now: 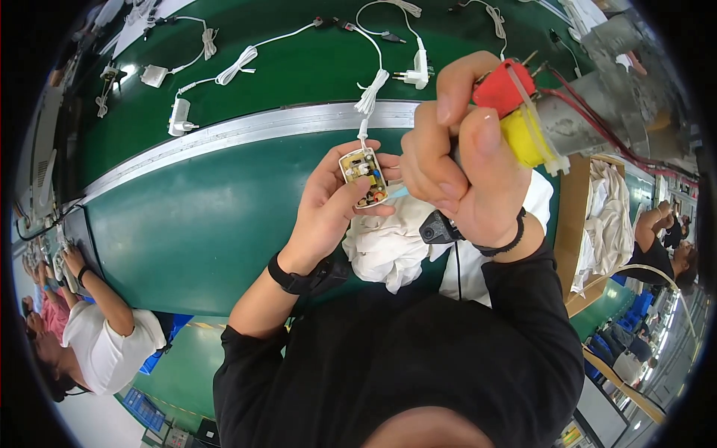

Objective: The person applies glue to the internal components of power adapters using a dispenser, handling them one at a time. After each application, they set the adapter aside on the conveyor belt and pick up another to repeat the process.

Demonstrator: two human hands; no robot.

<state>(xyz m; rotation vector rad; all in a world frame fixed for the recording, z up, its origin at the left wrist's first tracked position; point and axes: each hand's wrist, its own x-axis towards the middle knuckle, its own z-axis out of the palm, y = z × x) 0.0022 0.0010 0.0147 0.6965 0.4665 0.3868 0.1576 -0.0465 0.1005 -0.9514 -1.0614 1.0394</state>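
My left hand (321,205) holds an opened white power adapter (363,176), its circuit board facing up and my thumb resting on the parts. A white cable (371,93) runs from the adapter's far end over the metal rail. Raised at the right, my right hand (467,149) is closed on a grey cylindrical tool (579,112) with a red part, a yellow band and dark red wires. The tool's working end cannot be made out. Below the adapter a crumpled white cloth (392,243) lies on the green table. Black bands circle both wrists.
Beyond the metal rail (246,123), several white adapters with bundled cables, one of them a plug adapter (181,118), lie on a green belt (291,71). At the right stands a cardboard box (573,216) of white cloth. A co-worker (112,336) in white works at the left.
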